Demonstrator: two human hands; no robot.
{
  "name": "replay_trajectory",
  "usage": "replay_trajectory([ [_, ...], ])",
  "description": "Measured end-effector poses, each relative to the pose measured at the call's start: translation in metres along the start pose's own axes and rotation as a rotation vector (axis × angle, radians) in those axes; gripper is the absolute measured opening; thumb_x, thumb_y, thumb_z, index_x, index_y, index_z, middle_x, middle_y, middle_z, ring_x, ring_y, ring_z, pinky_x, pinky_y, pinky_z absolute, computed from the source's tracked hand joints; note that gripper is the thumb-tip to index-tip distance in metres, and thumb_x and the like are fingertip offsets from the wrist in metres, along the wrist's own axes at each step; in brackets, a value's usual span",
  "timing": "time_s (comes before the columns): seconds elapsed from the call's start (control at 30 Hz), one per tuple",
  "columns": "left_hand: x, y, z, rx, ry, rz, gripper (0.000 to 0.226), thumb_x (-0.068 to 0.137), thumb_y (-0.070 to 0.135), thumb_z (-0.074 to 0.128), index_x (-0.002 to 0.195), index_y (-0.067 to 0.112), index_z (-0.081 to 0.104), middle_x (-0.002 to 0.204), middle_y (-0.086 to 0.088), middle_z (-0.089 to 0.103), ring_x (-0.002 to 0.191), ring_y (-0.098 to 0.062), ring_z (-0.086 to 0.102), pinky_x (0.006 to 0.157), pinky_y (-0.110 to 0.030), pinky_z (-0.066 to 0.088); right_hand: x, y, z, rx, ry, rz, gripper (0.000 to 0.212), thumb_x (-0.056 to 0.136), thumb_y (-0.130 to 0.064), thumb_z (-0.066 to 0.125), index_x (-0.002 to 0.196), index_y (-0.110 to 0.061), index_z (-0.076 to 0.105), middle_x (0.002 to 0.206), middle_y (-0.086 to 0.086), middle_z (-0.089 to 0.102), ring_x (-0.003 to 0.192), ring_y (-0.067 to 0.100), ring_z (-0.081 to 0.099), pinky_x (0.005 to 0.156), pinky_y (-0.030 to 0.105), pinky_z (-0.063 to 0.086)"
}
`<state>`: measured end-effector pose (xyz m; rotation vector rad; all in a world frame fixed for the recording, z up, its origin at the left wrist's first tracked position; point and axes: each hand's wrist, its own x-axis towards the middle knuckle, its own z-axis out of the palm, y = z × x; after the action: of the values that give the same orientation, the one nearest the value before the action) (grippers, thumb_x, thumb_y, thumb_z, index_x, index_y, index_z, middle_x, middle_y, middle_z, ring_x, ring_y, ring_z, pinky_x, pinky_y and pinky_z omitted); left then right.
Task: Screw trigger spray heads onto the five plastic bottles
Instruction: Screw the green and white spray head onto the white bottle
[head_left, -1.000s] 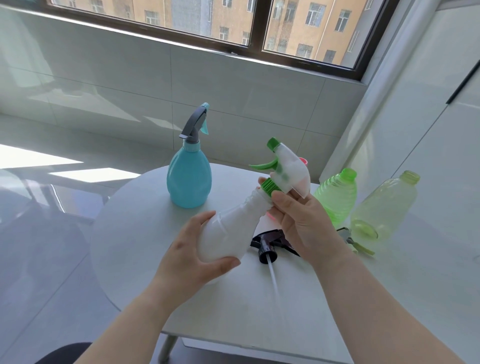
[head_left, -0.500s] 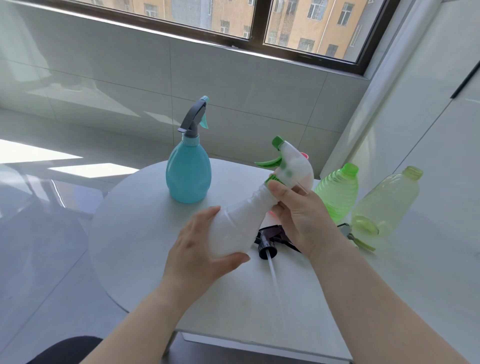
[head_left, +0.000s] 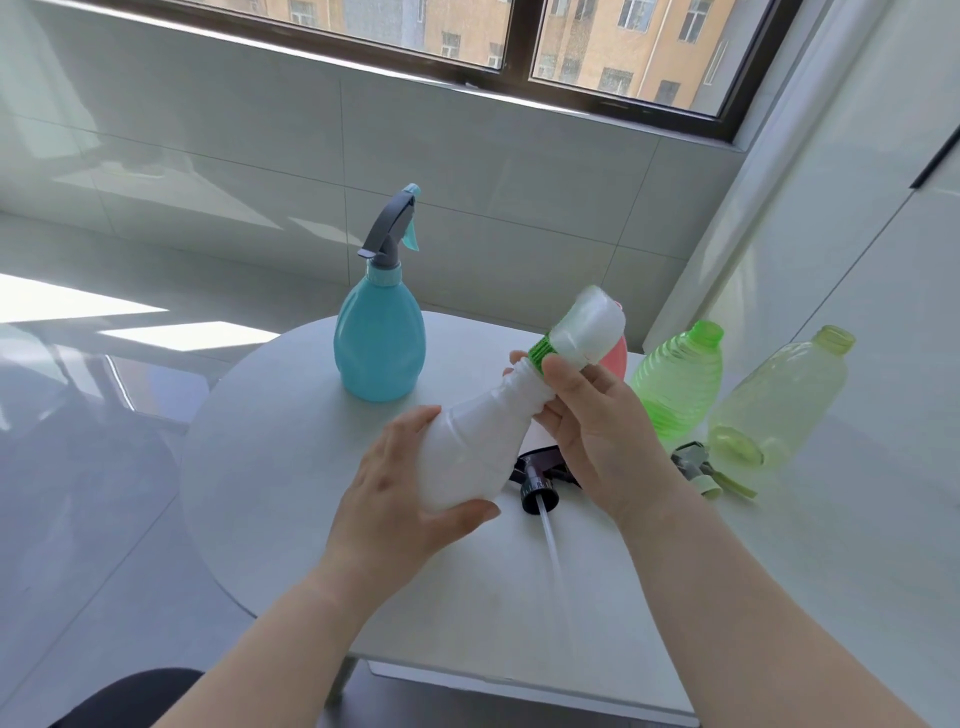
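My left hand (head_left: 395, 499) grips the body of a white bottle (head_left: 472, 447), held tilted above the table. My right hand (head_left: 597, 421) pinches the green collar of a white trigger spray head (head_left: 584, 327) seated on the bottle's neck. A blue bottle (head_left: 379, 343) with a grey spray head fitted stands upright at the back. A bright green bottle (head_left: 680, 384) and a pale yellow-green bottle (head_left: 779, 405) lie open-necked on the right. A pink bottle (head_left: 615, 358) is mostly hidden behind my right hand. A black spray head (head_left: 537, 486) with its dip tube lies under the white bottle.
The round white table (head_left: 291, 447) ends at a curved edge on the left and front. Another loose spray head (head_left: 701, 467) with a green trigger lies by the pale bottle. A tiled wall and window stand behind; white cabinet panels rise at the right.
The white spray head has turned on the bottle's neck: its green nozzle and trigger, facing left before, are now out of sight. Both hands and the bottle shifted slightly right.
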<state>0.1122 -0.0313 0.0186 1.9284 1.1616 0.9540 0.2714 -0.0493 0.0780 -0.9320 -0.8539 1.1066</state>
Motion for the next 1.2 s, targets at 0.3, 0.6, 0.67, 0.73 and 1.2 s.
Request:
replay_trajectory([
  [0.3, 0.001, -0.003, 0.000, -0.032, -0.011, -0.018, 0.082, 0.054, 0.036, 0.078, 0.122, 0.032, 0.032, 0.102, 0.018, 0.038, 0.095, -0.013, 0.039, 0.080, -0.029, 0.035, 0.004, 0.006, 0.013, -0.229, -0.020, -0.046, 0.009, 0.078, -0.020, 0.060, 0.080, -0.020, 0.052, 0.093, 0.012, 0.061, 0.076, 0.010, 0.065, 0.077, 0.029, 0.053],
  [0.6, 0.003, -0.005, -0.004, -0.156, -0.031, -0.079, 0.075, 0.045, 0.044, 0.067, 0.109, 0.047, 0.029, 0.100, 0.025, 0.042, 0.092, -0.009, 0.042, 0.069, -0.014, 0.034, 0.007, 0.001, 0.008, -0.071, -0.023, -0.027, 0.014, 0.076, -0.010, 0.058, 0.089, -0.013, 0.060, 0.075, -0.009, 0.070, 0.075, 0.007, 0.065, 0.076, 0.021, 0.054],
  [0.67, 0.003, -0.006, -0.003, -0.145, -0.025, -0.068, 0.079, 0.045, 0.044, 0.067, 0.115, 0.041, 0.032, 0.106, 0.016, 0.044, 0.094, -0.011, 0.042, 0.075, -0.022, 0.034, 0.011, 0.004, 0.010, -0.123, 0.069, -0.034, 0.016, 0.076, -0.008, 0.062, 0.090, -0.011, 0.055, 0.076, -0.003, 0.064, 0.074, 0.010, 0.062, 0.076, 0.027, 0.052],
  [0.73, 0.003, -0.006, -0.002, -0.145, -0.024, -0.061, 0.080, 0.045, 0.044, 0.067, 0.117, 0.039, 0.033, 0.105, 0.016, 0.043, 0.093, -0.009, 0.043, 0.076, -0.022, 0.034, 0.012, 0.007, 0.013, -0.182, 0.130, -0.035, 0.024, 0.075, -0.011, 0.065, 0.094, -0.010, 0.050, 0.080, 0.000, 0.058, 0.077, 0.015, 0.058, 0.080, 0.034, 0.050],
  [1.2, 0.003, -0.007, -0.005, -0.162, 0.000, -0.051, 0.074, 0.044, 0.043, 0.070, 0.109, 0.045, 0.032, 0.100, 0.024, 0.042, 0.088, 0.000, 0.043, 0.070, -0.013, 0.034, 0.012, 0.008, 0.020, -0.207, 0.170, -0.098, 0.019, 0.074, -0.011, 0.066, 0.089, -0.010, 0.054, 0.075, -0.004, 0.060, 0.072, 0.010, 0.057, 0.073, 0.025, 0.050],
])
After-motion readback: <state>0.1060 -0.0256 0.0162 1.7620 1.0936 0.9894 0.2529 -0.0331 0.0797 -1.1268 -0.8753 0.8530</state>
